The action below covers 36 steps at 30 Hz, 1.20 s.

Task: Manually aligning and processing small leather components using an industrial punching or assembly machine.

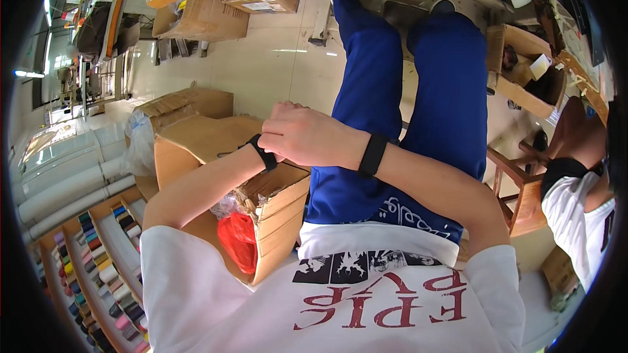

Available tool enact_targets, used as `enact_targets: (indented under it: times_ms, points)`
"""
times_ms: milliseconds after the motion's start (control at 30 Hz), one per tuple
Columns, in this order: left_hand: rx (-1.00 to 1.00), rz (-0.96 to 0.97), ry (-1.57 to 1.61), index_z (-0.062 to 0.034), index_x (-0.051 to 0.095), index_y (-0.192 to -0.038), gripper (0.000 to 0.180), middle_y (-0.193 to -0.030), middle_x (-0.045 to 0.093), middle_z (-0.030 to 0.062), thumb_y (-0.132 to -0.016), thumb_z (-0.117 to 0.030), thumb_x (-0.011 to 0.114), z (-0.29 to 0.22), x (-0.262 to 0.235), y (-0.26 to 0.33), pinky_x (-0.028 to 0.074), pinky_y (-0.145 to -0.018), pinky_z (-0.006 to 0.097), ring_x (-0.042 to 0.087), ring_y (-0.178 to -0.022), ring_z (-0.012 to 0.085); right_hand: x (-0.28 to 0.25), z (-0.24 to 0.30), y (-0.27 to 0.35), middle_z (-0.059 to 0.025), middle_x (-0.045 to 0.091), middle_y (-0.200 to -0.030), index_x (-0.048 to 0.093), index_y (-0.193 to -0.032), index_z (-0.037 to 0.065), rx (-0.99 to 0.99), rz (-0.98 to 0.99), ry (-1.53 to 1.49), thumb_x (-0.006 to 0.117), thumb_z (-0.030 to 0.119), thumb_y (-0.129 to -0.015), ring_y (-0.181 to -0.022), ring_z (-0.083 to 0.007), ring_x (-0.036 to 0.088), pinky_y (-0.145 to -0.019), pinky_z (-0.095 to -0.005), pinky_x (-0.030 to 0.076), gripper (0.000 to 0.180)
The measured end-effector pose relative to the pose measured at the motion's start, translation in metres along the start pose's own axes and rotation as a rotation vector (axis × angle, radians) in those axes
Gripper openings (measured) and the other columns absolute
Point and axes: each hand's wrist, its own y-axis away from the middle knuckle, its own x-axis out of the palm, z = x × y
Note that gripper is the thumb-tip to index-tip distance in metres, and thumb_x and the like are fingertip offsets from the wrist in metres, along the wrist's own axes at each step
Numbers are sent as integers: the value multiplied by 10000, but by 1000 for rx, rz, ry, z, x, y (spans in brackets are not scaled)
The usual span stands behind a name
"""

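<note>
Right hand (313, 136) laid over left hand (286, 116); right fingers together and curled, lying close by the black band (262, 152) on the left wrist. Left fingers mostly covered — cannot tell whether they are apart or bent, or whether anything small sits between the palms. No held object visible. A second black band (373, 155) circles the right wrist. Nearest thing: an open cardboard box (282, 225), downward and to the left of the joined hands, beside the person's left thigh. In view the hands overlap its far right corner; height above the rim not readable from this one angle. Left forearm crosses over the opening, so the left arm is the nearer; right forearm comes in across the blue trousers (369, 78). Box's long axis uncertain, since forearm and sleeve hide part of it. Inside, a red plastic bag (237, 243) lies on the body side of the left forearm — longer from top to bottom of the view than across — with clear plastic (227, 205) just beside it. Farther out: thread spools (104, 271) on a rack at lower left, a wooden chair (527, 197) at right.
</note>
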Motion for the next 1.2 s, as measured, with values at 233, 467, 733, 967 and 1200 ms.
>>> enact_targets:
  times_ms: [233, 467, 733, 967, 1200]
  points:
    - [6, 11, -4, -107, 554, -1087, 391, -974, 571, 45, -837, -406, 590, -11, 2, -4, 475, -738, 335, 561, -949, 233, -6, 1, -2, -24, 569, -825, 602, -865, 100, 38, -58, -79, 702, 112, -674, -787, -212, 631, -666, -351, 548, 216]
    - [31, 5, -35, -104, 553, -1093, 389, -979, 573, 47, -843, -399, 586, -35, 10, 11, 476, -741, 336, 563, -952, 233, -6, -2, 1, -67, 585, -839, 613, -878, 73, 196, -61, -226, 628, 137, -828, -786, -267, 625, -682, -383, 529, 82]
    - [30, 22, -19, -100, 551, -1100, 386, -984, 576, 50, -849, -391, 581, -45, 14, 1, 478, -745, 337, 565, -956, 233, -11, -9, -3, -103, 618, -855, 625, -883, 39, 307, -73, -328, 585, 141, -881, -809, -315, 621, -708, -411, 505, 109]
    - [29, 30, -7, -97, 549, -1106, 383, -989, 579, 53, -855, -384, 576, -23, 2, 1, 480, -749, 337, 567, -959, 234, -23, -6, -4, -101, 630, -872, 637, -928, 56, 296, -21, -389, 565, 167, -917, -836, -322, 618, -731, -416, 496, 133]
    - [32, 47, -5, -93, 548, -1112, 381, -995, 581, 56, -860, -377, 572, -27, 1, -11, 481, -753, 338, 569, -962, 234, -27, -9, -3, -72, 646, -862, 655, -900, 90, 304, -23, -289, 563, 184, -904, -802, -303, 636, -695, -415, 512, 132]
